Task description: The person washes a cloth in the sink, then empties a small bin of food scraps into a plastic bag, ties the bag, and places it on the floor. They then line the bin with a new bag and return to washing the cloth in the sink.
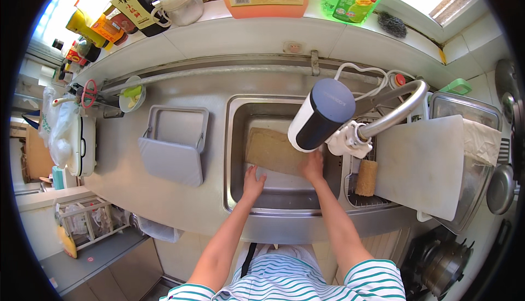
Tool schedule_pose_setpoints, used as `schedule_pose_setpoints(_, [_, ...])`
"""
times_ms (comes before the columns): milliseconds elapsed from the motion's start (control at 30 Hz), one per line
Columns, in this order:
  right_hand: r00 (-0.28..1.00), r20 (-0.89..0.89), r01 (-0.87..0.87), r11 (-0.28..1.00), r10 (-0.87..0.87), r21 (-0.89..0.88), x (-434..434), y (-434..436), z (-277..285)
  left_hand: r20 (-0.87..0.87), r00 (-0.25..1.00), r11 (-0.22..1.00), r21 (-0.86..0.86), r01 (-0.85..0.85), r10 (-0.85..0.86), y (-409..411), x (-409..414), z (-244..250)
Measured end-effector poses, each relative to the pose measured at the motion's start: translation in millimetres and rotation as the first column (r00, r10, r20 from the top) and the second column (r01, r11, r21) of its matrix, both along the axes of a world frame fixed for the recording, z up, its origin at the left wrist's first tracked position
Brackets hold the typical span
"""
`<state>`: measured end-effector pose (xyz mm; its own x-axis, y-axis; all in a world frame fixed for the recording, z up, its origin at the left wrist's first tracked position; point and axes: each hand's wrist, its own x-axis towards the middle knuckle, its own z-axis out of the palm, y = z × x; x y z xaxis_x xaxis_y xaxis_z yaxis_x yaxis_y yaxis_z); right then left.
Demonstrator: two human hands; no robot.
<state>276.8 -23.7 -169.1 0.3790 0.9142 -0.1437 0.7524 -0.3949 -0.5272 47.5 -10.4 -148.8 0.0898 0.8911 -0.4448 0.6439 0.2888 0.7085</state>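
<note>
A flat brown rectangular piece, perhaps cloth or a mat (272, 150), lies in the stainless steel sink (283, 206). My left hand (254, 182) is at its lower left edge with the fingers apart and nothing seen in them. At the right end of the piece is my right hand (312, 165), its fingertips partly hidden under the white and black faucet filter (322, 114); whether it grips the piece cannot be told. The filter hangs on the curved metal faucet (396, 114) above the sink.
A grey folding stand (172, 159) is left of the sink. To the right are a loofah piece (366, 178) on a wire rack and a white cutting board (422, 165). A bowl (132, 95) sits at the back left. Bottles, a glass jar (182, 5) and steel wool (392, 24) line the sill.
</note>
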Motion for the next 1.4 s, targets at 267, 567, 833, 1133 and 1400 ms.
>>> schedule_pose_setpoints(267, [0.947, -0.188, 0.158, 0.890, -0.259, -0.428, -38.6, 20.0, -18.5, 0.068, 0.997, 0.990, -0.142, -0.023, 0.033, -1.0, 14.9, -30.1])
schedule_pose_setpoints(567, [0.566, -0.824, -0.034, 0.999, 0.041, 0.026, -75.0, -21.5, 89.3, 0.446, 0.420, 0.517, -0.854, -0.066, 0.790, 40.6, 43.9, 21.3])
schedule_pose_setpoints(833, [0.890, -0.443, -0.005, 0.974, 0.107, 0.225, -113.8, -9.3, 134.2, 0.575, 0.253, 0.568, -0.816, 0.110, 0.778, 31.4, 48.7, 4.6])
schedule_pose_setpoints(1133, [0.951, -0.239, 0.243, 0.951, -0.195, 0.190, -79.0, 15.3, 49.4, 0.510, 0.312, 0.563, -0.819, -0.111, 0.802, 47.5, 54.9, 26.3])
schedule_pose_setpoints(1400, [0.986, -0.111, 0.132, 0.988, -0.123, 0.083, -9.1, 16.5, -21.9, 0.395, 0.652, 0.692, -0.664, -0.284, 0.647, 24.0, 21.2, -12.8])
